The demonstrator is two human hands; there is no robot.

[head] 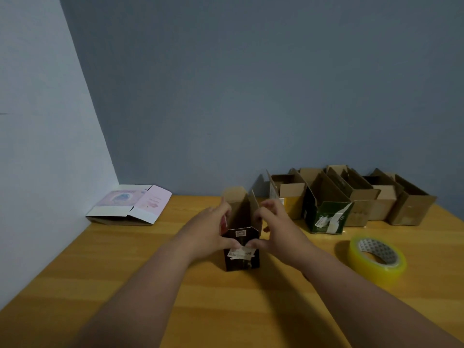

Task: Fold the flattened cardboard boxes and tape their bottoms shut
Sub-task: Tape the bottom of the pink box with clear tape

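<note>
The person is holding a small dark cardboard box with a white label (pixel 241 249) upright on the near middle of the yellow wooden table (pixel 125 272), open flaps pointing up. The left hand (pixel 208 229) is gripping its left wall and the right hand (pixel 273 229) its right wall, thumbs pressing the near flap inward. The roll of clear yellowish packing tape (pixel 378 257) is lying flat to the right (nearer the right hand), so that hand probably reaches for it while the left steadies the box.
</note>
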